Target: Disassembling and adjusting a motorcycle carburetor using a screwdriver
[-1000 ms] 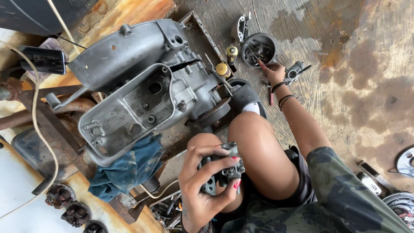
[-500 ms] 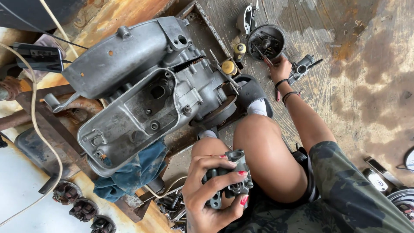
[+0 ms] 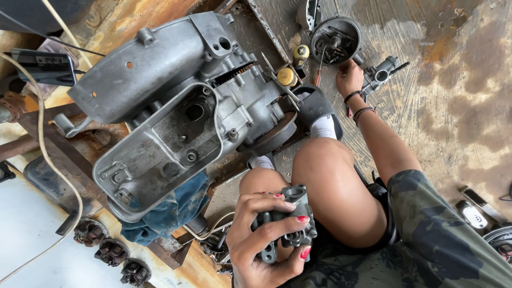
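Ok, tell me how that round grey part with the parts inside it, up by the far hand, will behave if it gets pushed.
The round part looks like cast metal, so probably stiff and heavy for its size. It lies flat on the rough concrete floor, so it should scrape rather than roll. The right hand reaches it; loose bits inside may shift.

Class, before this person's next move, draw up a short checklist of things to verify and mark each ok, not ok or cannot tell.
1. Left hand grips the small grey metal part firmly: ok.
2. Right hand reaches the round black bowl: ok.
3. Right hand holds a tool: cannot tell.
4. Engine casing rests steady on its blue cloth: cannot tell.
5. Floor by the bowl free of loose parts: not ok, a carburettor-like piece lies there.
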